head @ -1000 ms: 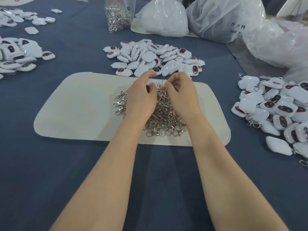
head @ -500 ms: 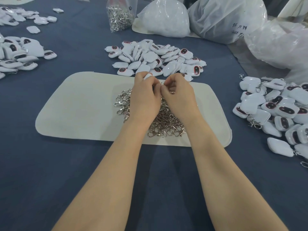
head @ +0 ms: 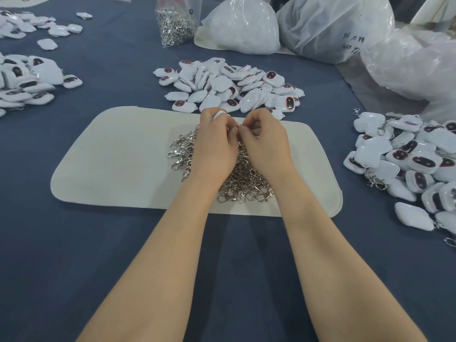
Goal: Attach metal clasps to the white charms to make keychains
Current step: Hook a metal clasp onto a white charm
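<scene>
Left hand [head: 214,149] curled, pinching a white charm [head: 219,115] in its fingertips; the charm pokes out at the hand's 12 o'clock. Right hand [head: 267,146] curled too, its fingertips meeting the left's and pinching a clasp [head: 238,125] that is mostly hidden. Both hands sit over the clasp pile [head: 244,191] on the cream mat [head: 118,159]. Loose charm heap [head: 229,85] at 12 o'clock, just past the mat. Charms with clasps [head: 407,156] at 3 o'clock, well apart.

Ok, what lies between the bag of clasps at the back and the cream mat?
In the head view, a heap of white charms lies on blue cloth between the bag and the mat.
</scene>
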Action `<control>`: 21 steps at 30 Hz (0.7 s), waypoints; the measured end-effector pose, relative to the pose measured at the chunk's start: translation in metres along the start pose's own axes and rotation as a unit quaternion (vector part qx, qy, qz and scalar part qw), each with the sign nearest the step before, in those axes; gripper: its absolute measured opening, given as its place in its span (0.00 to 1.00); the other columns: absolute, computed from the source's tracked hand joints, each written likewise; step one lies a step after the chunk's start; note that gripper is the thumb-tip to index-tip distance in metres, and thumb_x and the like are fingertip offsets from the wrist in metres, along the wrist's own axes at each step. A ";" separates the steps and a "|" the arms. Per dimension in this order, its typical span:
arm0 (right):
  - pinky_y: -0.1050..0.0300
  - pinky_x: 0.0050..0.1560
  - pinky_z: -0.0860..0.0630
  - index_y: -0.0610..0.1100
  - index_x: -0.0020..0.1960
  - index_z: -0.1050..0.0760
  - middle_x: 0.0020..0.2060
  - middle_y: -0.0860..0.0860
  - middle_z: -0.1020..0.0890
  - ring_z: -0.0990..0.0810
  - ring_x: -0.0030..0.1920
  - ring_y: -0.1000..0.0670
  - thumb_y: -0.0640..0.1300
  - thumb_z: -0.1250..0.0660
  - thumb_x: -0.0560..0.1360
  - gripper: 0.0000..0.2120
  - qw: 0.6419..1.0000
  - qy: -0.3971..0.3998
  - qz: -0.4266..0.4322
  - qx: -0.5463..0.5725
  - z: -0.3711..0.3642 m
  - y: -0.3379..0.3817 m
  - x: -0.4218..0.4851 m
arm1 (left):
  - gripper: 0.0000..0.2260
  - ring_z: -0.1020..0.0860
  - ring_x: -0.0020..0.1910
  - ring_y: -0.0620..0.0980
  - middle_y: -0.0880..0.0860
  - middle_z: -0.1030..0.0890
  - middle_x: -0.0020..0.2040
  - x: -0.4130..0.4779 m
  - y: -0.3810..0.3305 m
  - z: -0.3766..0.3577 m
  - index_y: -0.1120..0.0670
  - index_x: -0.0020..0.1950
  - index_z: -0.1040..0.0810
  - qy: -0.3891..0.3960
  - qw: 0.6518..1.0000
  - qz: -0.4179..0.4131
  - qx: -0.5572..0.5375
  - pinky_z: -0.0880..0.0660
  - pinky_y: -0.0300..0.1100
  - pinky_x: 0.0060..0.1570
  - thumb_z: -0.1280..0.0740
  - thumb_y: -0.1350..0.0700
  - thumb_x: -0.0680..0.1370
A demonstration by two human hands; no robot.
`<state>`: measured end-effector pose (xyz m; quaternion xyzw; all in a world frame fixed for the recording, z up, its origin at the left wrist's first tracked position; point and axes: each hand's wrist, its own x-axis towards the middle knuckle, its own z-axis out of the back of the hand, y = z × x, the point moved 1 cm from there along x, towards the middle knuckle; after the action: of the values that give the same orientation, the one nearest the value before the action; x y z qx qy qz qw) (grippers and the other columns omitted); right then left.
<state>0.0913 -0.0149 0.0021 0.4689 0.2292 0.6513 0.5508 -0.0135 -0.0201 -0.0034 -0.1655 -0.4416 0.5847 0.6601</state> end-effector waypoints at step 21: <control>0.73 0.40 0.32 0.45 0.44 0.30 0.35 0.59 0.25 0.27 0.37 0.59 0.35 0.37 0.75 0.07 0.999 -0.053 0.000 -0.001 0.005 -0.007 0.001 | 0.18 0.21 0.41 0.48 0.49 0.26 0.54 -0.002 -0.008 0.009 0.51 0.61 0.38 0.021 0.979 0.098 -0.180 0.27 0.32 0.43 0.34 0.60 0.75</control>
<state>0.0990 -0.0125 -0.0013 0.5023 0.1983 0.6259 0.5627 -0.0155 -0.0267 0.0068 -0.3357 -0.5072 0.5540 0.5684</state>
